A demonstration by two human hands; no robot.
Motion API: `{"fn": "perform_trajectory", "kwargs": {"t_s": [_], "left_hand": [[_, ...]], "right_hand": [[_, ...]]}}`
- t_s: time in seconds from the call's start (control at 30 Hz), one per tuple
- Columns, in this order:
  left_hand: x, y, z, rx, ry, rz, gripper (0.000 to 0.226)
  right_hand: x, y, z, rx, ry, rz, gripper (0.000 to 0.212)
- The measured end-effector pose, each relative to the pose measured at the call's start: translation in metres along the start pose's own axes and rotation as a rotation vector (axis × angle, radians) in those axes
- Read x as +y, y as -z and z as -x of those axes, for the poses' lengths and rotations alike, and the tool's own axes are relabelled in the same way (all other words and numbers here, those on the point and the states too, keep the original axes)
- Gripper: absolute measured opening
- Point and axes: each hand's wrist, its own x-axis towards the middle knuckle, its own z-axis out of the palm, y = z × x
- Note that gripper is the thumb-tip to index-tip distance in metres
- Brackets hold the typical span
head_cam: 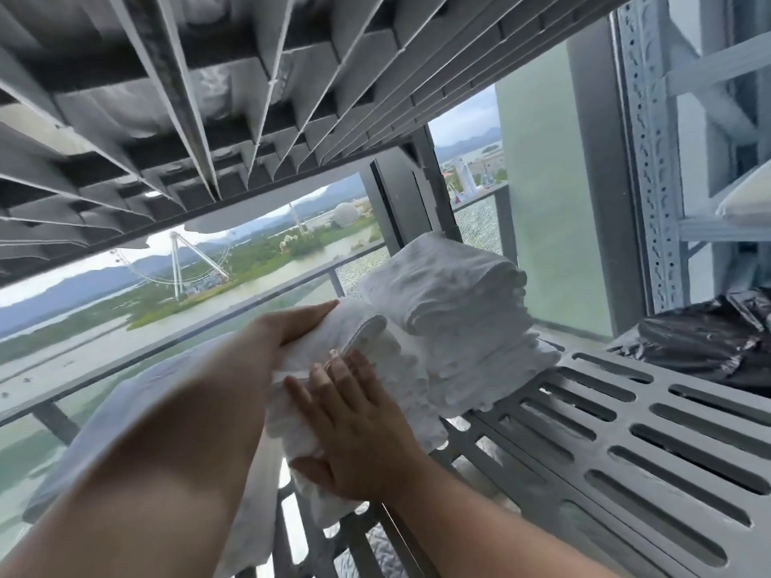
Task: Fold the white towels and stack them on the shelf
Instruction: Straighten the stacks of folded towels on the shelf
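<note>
Reaching in from the lower left of the frame, the left hand curls over the top of a folded towel, grasping it; the right hand, coming up from the bottom centre, lies flat against the towel's near side, fingers straight and pressing, not clenched; the towel sits at the front left corner of a grey slatted shelf, touching a taller stack of folded white towels just behind it, at centre right; a loose white cloth hangs under the left forearm; a crumpled black plastic bag lies on the shelf at the right edge; the ribbed underside of an upper shelf fills the top of the frame; beyond, at left, glass shows water, green land and a Ferris wheel.
</note>
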Motion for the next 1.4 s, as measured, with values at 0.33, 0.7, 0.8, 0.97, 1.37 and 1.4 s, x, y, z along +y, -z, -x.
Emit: {"fn": "perform_trajectory", "kwargs": {"t_s": [0.33, 0.7, 0.8, 0.97, 1.37, 1.4], "left_hand": [[0.006, -0.009, 0.027, 0.028, -0.087, -0.091, 0.077], [0.022, -0.012, 0.023, 0.103, -0.219, -0.429, 0.074], [0.017, -0.013, 0.02, 0.089, -0.234, -0.41, 0.08], [0.009, -0.013, 0.043, 0.149, -0.27, -0.319, 0.058], [-0.01, -0.022, 0.145, 0.429, -0.197, 0.203, 0.066], [-0.01, -0.029, 0.147, 0.451, -0.168, 0.289, 0.066]], "right_hand": [[-0.001, -0.002, 0.004, 0.029, -0.052, -0.007, 0.08], [0.007, -0.005, 0.003, 0.044, -0.08, -0.027, 0.075], [0.01, -0.007, 0.004, 0.042, -0.07, -0.014, 0.075], [0.007, -0.005, 0.007, 0.024, -0.051, -0.001, 0.074], [0.032, 0.051, -0.019, 0.04, -0.199, 0.033, 0.05], [0.035, 0.053, -0.023, 0.025, -0.217, 0.04, 0.046]]}}
